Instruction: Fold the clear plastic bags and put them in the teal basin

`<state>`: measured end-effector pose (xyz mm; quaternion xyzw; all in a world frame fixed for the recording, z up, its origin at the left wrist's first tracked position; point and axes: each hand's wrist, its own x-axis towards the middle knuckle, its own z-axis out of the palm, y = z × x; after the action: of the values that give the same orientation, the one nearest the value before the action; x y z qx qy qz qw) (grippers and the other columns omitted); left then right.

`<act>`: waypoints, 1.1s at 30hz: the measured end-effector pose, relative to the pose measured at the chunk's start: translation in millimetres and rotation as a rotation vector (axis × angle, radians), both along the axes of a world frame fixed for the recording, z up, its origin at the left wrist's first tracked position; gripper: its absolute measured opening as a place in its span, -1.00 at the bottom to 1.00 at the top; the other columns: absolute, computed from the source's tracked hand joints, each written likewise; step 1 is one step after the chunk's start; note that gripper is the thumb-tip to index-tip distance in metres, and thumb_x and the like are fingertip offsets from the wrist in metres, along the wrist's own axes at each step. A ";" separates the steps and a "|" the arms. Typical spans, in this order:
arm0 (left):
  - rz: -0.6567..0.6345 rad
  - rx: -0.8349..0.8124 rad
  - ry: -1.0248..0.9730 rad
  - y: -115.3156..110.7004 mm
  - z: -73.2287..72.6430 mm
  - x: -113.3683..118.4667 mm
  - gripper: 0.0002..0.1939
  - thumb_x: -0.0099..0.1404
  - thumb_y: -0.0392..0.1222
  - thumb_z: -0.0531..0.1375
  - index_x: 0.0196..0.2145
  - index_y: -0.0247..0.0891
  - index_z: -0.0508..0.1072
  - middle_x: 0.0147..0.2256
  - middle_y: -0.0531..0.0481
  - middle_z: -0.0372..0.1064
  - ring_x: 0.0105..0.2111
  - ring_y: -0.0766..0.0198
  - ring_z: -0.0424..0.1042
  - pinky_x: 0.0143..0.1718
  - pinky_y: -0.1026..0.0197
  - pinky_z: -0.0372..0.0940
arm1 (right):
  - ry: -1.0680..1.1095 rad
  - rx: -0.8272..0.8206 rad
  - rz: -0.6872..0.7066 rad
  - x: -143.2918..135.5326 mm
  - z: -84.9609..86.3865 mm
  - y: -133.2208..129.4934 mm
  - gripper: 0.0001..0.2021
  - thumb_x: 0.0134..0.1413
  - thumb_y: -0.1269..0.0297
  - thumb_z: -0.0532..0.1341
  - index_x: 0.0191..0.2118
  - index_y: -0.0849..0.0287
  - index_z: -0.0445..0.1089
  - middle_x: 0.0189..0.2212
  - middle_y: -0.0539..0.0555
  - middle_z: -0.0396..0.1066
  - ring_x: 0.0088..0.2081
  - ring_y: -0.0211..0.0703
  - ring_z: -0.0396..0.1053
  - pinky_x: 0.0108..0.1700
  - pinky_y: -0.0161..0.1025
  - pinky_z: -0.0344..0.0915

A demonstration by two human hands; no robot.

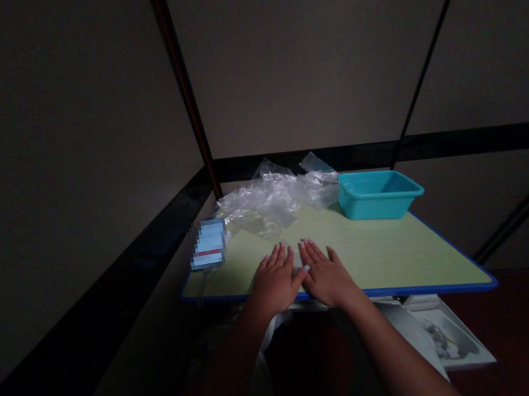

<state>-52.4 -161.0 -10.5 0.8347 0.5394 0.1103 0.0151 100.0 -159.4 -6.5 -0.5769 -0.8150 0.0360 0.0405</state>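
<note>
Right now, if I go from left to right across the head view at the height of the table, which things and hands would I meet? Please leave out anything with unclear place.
Phone with blurred screen → left hand → right hand → turquoise plastic bin.

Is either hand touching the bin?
No: the left hand and right hand lie palm down near the front of the table, with the bin apart to their right.
</note>
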 end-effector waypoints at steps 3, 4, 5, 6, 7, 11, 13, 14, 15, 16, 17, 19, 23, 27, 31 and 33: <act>0.039 0.033 0.023 -2.3 -1.6 -5.7 -0.32 0.37 0.17 -0.26 0.26 -0.31 0.03 0.28 -0.19 -0.14 0.29 0.10 -0.16 0.22 -0.04 -0.08 | 0.007 0.004 0.007 -0.2 0.9 -0.3 -0.37 0.21 0.13 -0.23 0.32 0.38 -0.24 0.32 0.19 -0.33 0.33 -0.11 -0.38 0.25 0.11 -0.34; 0.053 0.038 0.032 -2.7 -2.3 -7.7 -0.33 0.37 0.17 -0.25 0.26 -0.32 0.03 0.28 -0.20 -0.15 0.28 0.10 -0.16 0.22 -0.05 -0.08 | 0.008 0.006 0.008 -0.3 1.1 -0.4 -0.37 0.22 0.13 -0.24 0.32 0.38 -0.24 0.32 0.19 -0.32 0.33 -0.11 -0.38 0.25 0.11 -0.34; 0.068 0.041 0.042 -3.0 -3.1 -9.8 -0.33 0.37 0.17 -0.24 0.26 -0.32 0.03 0.28 -0.20 -0.15 0.28 0.10 -0.16 0.22 -0.06 -0.07 | 0.009 0.008 0.006 -0.3 1.2 -0.5 -0.37 0.22 0.13 -0.24 0.32 0.38 -0.24 0.32 0.20 -0.33 0.33 -0.11 -0.38 0.25 0.11 -0.35; 0.081 0.042 0.052 -3.1 -3.9 -12.0 -0.33 0.37 0.16 -0.22 0.26 -0.33 0.03 0.28 -0.20 -0.15 0.28 0.10 -0.15 0.21 -0.07 -0.06 | 0.009 0.009 0.004 -0.4 1.2 -0.5 -0.37 0.22 0.13 -0.24 0.32 0.38 -0.24 0.32 0.20 -0.33 0.33 -0.11 -0.38 0.25 0.11 -0.35; 0.094 0.044 0.061 -3.1 -4.7 -14.3 -0.33 0.37 0.16 -0.21 0.25 -0.35 0.04 0.28 -0.20 -0.15 0.28 0.10 -0.15 0.21 -0.08 -0.06 | 0.008 0.008 0.001 -0.4 1.1 -0.6 -0.37 0.22 0.13 -0.24 0.32 0.38 -0.25 0.32 0.20 -0.33 0.33 -0.11 -0.39 0.25 0.11 -0.36; 0.154 0.038 0.082 -1.9 -8.7 -22.7 -0.35 0.37 0.11 -0.18 0.24 -0.40 0.04 0.28 -0.20 -0.14 0.28 0.12 -0.14 0.21 -0.12 -0.08 | 0.010 0.003 -0.004 -0.5 0.4 -0.4 -0.37 0.23 0.12 -0.23 0.32 0.38 -0.26 0.32 0.20 -0.33 0.33 -0.11 -0.39 0.25 0.10 -0.37; 0.188 0.032 0.082 -1.3 -10.0 -25.0 -0.35 0.37 0.10 -0.17 0.24 -0.41 0.05 0.27 -0.21 -0.14 0.28 0.10 -0.13 0.21 -0.14 -0.08 | 0.009 0.006 -0.004 -0.6 -0.4 -0.1 -0.37 0.23 0.12 -0.24 0.32 0.38 -0.27 0.32 0.20 -0.34 0.33 -0.11 -0.39 0.25 0.10 -0.37; 0.204 0.031 0.078 -1.2 -9.9 -25.3 -0.35 0.36 0.11 -0.16 0.24 -0.41 0.05 0.27 -0.22 -0.13 0.28 0.10 -0.13 0.21 -0.15 -0.09 | 0.007 0.007 -0.004 -0.6 -0.7 0.0 -0.37 0.23 0.12 -0.25 0.32 0.38 -0.27 0.33 0.20 -0.34 0.33 -0.11 -0.40 0.25 0.10 -0.37; 0.214 0.033 0.069 -1.2 -9.2 -24.9 -0.35 0.36 0.11 -0.15 0.24 -0.40 0.05 0.27 -0.23 -0.13 0.28 0.09 -0.13 0.21 -0.15 -0.09 | 0.005 0.008 -0.004 -0.7 -1.1 0.1 -0.37 0.23 0.12 -0.25 0.32 0.38 -0.27 0.33 0.20 -0.34 0.33 -0.11 -0.40 0.25 0.10 -0.37; 0.216 0.038 0.057 -1.4 -7.7 -23.7 -0.35 0.36 0.11 -0.15 0.24 -0.39 0.05 0.27 -0.23 -0.13 0.28 0.08 -0.14 0.21 -0.15 -0.10 | 0.002 0.008 -0.005 -0.8 -1.4 0.2 -0.37 0.23 0.12 -0.25 0.32 0.38 -0.27 0.33 0.20 -0.34 0.33 -0.11 -0.40 0.25 0.10 -0.37; 0.207 0.043 0.041 -1.8 -5.6 -21.7 -0.35 0.35 0.12 -0.14 0.24 -0.37 0.04 0.27 -0.22 -0.13 0.28 0.08 -0.15 0.21 -0.15 -0.11 | 0.001 0.009 -0.005 -0.9 -1.5 0.2 -0.37 0.23 0.12 -0.25 0.32 0.38 -0.26 0.33 0.20 -0.34 0.33 -0.11 -0.41 0.25 0.10 -0.37; 0.160 0.046 0.005 -3.3 0.6 -15.0 -0.36 0.36 0.13 -0.16 0.25 -0.32 0.02 0.28 -0.17 -0.13 0.28 0.09 -0.16 0.22 -0.14 -0.14 | 0.000 0.012 -0.004 -0.9 -1.4 0.0 -0.37 0.23 0.11 -0.25 0.32 0.37 -0.26 0.33 0.20 -0.34 0.33 -0.11 -0.40 0.25 0.10 -0.38; 0.022 0.023 -0.061 -7.7 13.7 6.7 -0.38 0.39 0.12 -0.26 0.27 -0.24 0.00 0.28 -0.08 -0.12 0.29 0.14 -0.17 0.24 -0.10 -0.20 | -0.019 0.006 0.003 0.4 0.0 -0.8 -0.40 0.24 0.17 -0.25 0.33 0.36 -0.27 0.33 0.18 -0.33 0.33 -0.11 -0.41 0.26 0.09 -0.35; -0.111 -0.025 -0.122 -8.0 19.5 28.4 -0.37 0.39 0.13 -0.31 0.28 -0.25 -0.05 0.30 -0.04 -0.20 0.30 0.20 -0.23 0.26 -0.03 -0.21 | -0.052 0.005 0.068 3.8 -0.9 -0.5 -0.36 0.19 0.19 -0.11 0.33 0.25 -0.32 0.33 0.15 -0.36 0.33 -0.02 -0.40 0.25 0.14 -0.37; -0.194 -0.112 -0.186 -2.7 18.6 35.3 -0.35 0.40 0.11 -0.36 0.29 -0.30 -0.08 0.30 -0.05 -0.23 0.30 0.25 -0.25 0.26 0.07 -0.15 | -0.075 0.004 0.098 5.6 -2.8 0.1 -0.33 0.17 0.15 -0.06 0.33 0.24 -0.29 0.32 0.19 -0.33 0.32 0.06 -0.33 0.25 0.17 -0.41; -0.208 -0.129 -0.204 0.1 16.6 33.1 -0.35 0.40 0.12 -0.37 0.29 -0.31 -0.09 0.31 -0.06 -0.25 0.30 0.26 -0.25 0.26 0.11 -0.14 | -0.073 0.009 0.099 5.1 -2.3 -0.1 -0.34 0.18 0.15 -0.08 0.33 0.24 -0.28 0.32 0.19 -0.33 0.32 0.07 -0.33 0.24 0.19 -0.41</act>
<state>-19.3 -160.9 6.1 0.8678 0.4518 0.1573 0.1348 105.1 -159.5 -8.8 -0.5364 -0.8438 0.0132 0.0117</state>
